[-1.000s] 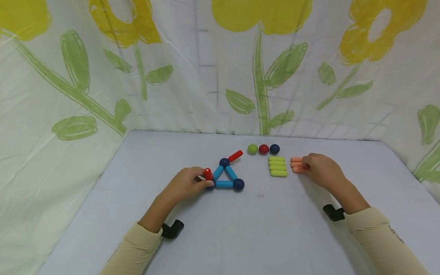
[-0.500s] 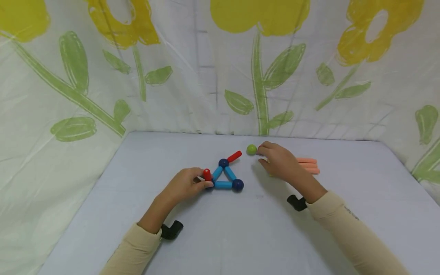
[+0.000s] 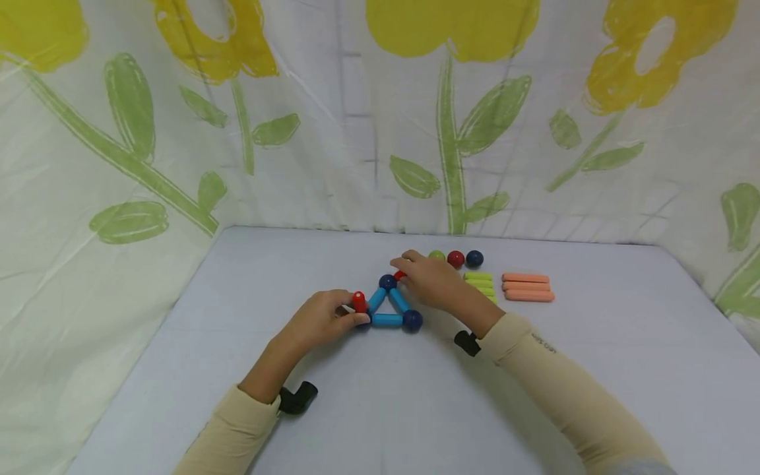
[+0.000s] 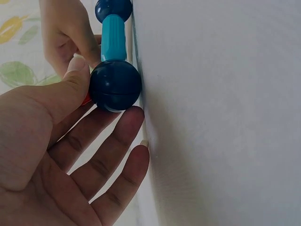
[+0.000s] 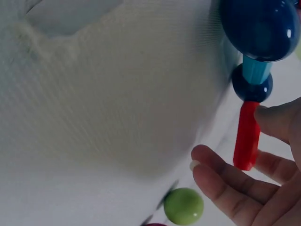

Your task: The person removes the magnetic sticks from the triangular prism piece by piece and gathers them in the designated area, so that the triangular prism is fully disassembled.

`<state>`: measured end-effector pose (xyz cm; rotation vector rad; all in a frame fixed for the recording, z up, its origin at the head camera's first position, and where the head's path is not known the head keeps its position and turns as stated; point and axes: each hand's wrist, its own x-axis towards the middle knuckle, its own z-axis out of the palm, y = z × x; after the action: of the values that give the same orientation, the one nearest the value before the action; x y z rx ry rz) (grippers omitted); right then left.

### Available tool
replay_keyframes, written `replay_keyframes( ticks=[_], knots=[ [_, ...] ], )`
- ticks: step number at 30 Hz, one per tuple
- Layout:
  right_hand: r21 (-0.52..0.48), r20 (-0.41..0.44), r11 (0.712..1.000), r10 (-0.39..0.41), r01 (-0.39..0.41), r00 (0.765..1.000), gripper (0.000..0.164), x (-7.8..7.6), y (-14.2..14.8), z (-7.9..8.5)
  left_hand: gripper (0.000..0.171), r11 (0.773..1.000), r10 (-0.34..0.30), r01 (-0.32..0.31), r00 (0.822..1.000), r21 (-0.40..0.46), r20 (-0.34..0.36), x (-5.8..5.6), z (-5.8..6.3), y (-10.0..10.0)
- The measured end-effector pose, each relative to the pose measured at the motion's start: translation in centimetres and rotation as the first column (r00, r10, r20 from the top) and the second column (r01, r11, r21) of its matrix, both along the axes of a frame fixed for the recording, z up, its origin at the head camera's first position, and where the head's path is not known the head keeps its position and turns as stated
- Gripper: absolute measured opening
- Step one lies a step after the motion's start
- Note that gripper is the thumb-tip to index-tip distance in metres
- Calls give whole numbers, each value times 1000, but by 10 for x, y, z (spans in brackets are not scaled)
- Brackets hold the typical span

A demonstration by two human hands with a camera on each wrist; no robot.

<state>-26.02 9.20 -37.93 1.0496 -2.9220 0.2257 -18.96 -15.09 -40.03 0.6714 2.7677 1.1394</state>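
A flat triangle of light blue magnetic sticks [image 3: 387, 320] joins dark blue balls at its corners, including a far ball [image 3: 388, 283] and a right ball [image 3: 412, 320]. My left hand [image 3: 323, 318] pinches the left corner ball [image 4: 115, 84] between thumb and fingers. An upright red magnetic stick [image 3: 359, 301] stands on that ball, beside the fingertips. At the far corner my right hand [image 3: 433, 282] holds another red magnetic stick [image 5: 247, 136], thumb on one side and a finger behind. This stick's end meets the far ball; the hand partly hides it in the head view.
Behind the right hand are a green ball [image 3: 437, 256], a red ball [image 3: 455, 259] and a dark blue ball [image 3: 474, 258] in a row. Yellow-green sticks [image 3: 478, 277] and orange sticks [image 3: 527, 287] lie to the right. A flowered curtain [image 3: 332, 145] hangs behind the table.
My right hand has moved left from the orange sticks, past the coloured balls, to the red stick at the far corner. The left hand has stayed at the left corner.
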Motion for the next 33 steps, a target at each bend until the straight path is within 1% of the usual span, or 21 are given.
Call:
replay_keyframes(
  ticks=[5,8,10,12,14,18,21,25,29,33],
  knots=[
    [-33,-36,999,-3,1,999,27,-2,3,-4,15,1000,6,-6,1000,-1,10,0,0,0],
    [32,-49,999,-7,9,999,19,-3,4,-5,15,1000,6,-6,1000,0,14,1,1,0],
    [87,-55,996,-9,14,998,17,-4,4,-6,15,1000,10,-10,1000,-1,15,1,1,0],
    [116,-55,993,-14,20,998,17,-4,5,-6,15,1000,14,-14,1000,-1,15,1,1,0],
    [99,-31,995,-28,31,999,16,-3,6,-5,15,1000,19,-19,1000,-3,17,1,2,0],
    [44,61,997,-70,68,996,17,-1,9,-3,15,1000,23,-23,1000,-7,22,2,2,0],
    [29,104,997,-72,69,992,17,1,12,-2,15,1000,26,-26,999,-7,21,1,2,0],
    [29,128,998,-62,59,990,16,5,15,-4,15,999,36,-36,999,-15,25,1,2,1],
    [33,148,998,-56,51,987,15,15,19,-4,15,999,41,-40,998,-24,37,2,2,2],
    [14,179,996,-85,84,980,16,25,25,-3,15,999,43,-42,998,-22,39,1,2,2]
  ],
)
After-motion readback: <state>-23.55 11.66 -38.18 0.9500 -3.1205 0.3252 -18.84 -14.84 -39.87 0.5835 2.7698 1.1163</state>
